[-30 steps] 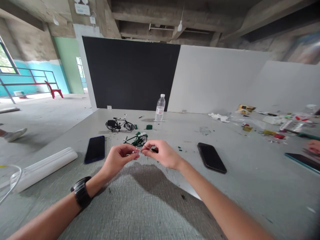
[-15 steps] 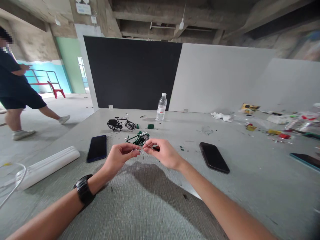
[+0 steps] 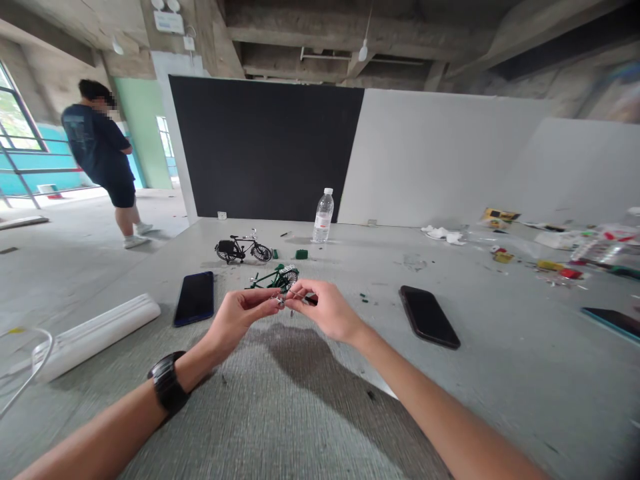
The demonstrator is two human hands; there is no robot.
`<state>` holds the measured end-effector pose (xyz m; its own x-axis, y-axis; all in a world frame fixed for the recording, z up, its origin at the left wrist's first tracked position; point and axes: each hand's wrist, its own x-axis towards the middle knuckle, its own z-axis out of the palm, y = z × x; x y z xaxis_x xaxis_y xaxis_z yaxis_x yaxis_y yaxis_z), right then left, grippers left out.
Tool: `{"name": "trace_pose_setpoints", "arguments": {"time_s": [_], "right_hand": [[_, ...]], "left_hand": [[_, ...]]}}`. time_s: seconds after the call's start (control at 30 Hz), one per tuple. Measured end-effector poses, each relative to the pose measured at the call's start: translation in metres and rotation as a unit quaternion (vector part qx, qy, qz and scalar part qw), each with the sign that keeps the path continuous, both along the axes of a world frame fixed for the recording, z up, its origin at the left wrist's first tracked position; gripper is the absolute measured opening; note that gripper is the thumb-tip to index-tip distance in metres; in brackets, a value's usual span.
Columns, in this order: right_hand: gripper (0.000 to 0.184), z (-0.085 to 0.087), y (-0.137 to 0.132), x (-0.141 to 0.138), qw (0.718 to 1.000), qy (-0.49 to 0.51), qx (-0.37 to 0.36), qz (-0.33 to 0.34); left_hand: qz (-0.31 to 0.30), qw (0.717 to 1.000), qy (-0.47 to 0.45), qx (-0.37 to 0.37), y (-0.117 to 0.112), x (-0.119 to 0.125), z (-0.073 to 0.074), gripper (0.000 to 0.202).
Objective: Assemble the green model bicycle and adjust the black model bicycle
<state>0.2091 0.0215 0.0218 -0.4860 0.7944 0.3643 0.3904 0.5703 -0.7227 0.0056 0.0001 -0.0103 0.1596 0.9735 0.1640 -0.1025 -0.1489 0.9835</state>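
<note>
Grey table (image 3: 330,433) underneath; above it, the left hand (image 3: 236,316) pinches a silvery part (image 3: 281,302) between thumb and fingertips, the right hand (image 3: 331,312) a slim tool (image 3: 311,300) just beside it. Beyond are the green bike (image 3: 274,277) and, farther back, the black bike (image 3: 242,249).

The scene is viewed from the head, forward and down across the surface (image 3: 510,380). The fingers (image 3: 261,309) are seen fairly near, mid-view; the black panel (image 3: 265,147) is faced farther off, with the ceiling (image 3: 320,28) taken in above.
</note>
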Motion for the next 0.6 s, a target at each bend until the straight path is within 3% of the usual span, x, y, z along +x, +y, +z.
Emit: {"name": "trace_pose_setpoints", "arguments": {"time_s": [0.2, 0.43, 0.6], "right_hand": [[0.017, 0.003, 0.0, 0.002, 1.0, 0.013, 0.004, 0.003], [0.012, 0.007, 0.002, 0.006, 1.0, 0.016, -0.002, 0.021], [0.011, 0.012, 0.0, 0.008, 0.999, 0.009, -0.016, 0.027]], "left_hand": [[0.008, 1.0, -0.004, 0.011, 0.003, -0.001, -0.006, 0.035], [-0.009, 0.999, 0.001, 0.052, 0.0, 0.0, -0.001, 0.032], [-0.006, 0.998, -0.002, 0.063, -0.003, 0.003, 0.001, 0.043]]}}
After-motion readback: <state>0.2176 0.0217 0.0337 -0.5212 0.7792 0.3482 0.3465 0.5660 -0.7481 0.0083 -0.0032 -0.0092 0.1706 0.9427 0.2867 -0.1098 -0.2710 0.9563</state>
